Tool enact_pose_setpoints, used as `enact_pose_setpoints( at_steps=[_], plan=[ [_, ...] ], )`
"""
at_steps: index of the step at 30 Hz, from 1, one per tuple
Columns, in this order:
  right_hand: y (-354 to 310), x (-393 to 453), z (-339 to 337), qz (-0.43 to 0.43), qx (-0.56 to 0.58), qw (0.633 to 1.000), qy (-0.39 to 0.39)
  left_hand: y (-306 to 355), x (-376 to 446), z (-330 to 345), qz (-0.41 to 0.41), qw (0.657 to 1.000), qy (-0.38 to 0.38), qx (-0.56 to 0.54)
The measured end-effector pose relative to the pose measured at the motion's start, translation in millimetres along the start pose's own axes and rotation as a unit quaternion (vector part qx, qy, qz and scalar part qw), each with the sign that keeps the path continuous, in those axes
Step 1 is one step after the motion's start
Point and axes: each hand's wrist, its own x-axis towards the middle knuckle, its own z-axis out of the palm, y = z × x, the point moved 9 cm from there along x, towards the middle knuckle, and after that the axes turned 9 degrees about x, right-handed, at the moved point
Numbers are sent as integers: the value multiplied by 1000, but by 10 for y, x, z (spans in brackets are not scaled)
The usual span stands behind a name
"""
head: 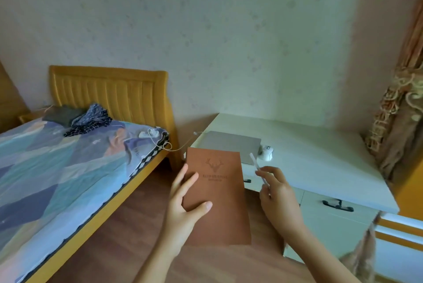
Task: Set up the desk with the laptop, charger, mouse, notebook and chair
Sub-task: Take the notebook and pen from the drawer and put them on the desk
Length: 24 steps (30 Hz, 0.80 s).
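Centrally, the left hand [183, 202] grips a brown leather-look notebook [217, 195] (deer emblem embossed) above wooden floor. Right of it, the right hand [278, 193] pinches a slim white pen [257, 167]; the closed grey laptop [229, 143] and white mouse [266, 152] lie on the white desk [320, 159] at middle right.

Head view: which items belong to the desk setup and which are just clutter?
Job items:
- brown notebook, in the left hand
- white pen, in the right hand
- closed laptop on the desk
- white mouse beside the laptop
- charger and cable on the bed edge

Lying about:
- clothes on the bed
- curtain
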Motion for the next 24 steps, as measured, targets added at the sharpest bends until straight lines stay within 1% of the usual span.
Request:
enact_pose_setpoints(
  at_steps=[6, 10, 14, 20, 24],
  plan=[
    [801, 815, -121, 56, -29, 996, 57, -355, 1065, 1012, 18, 996, -85, -28],
    [1383, 1347, -258, 93, -52, 991, 85, -582, 1726, 1724, 14, 988, -137, -65],
    [1975, 1721, -482, 135, -79, 981, 114, -766, 2235, 2482, 8, 981, -182, -71],
    [3088, 2179, -837, 200, -115, 966, 117, -1067, 2731, 3804, -9, 970, -233, -72],
    [3902, 2493, -1013, 229, -123, 960, 99, -1341, 2882, 4741, -44, 963, -255, -76]
  ],
)
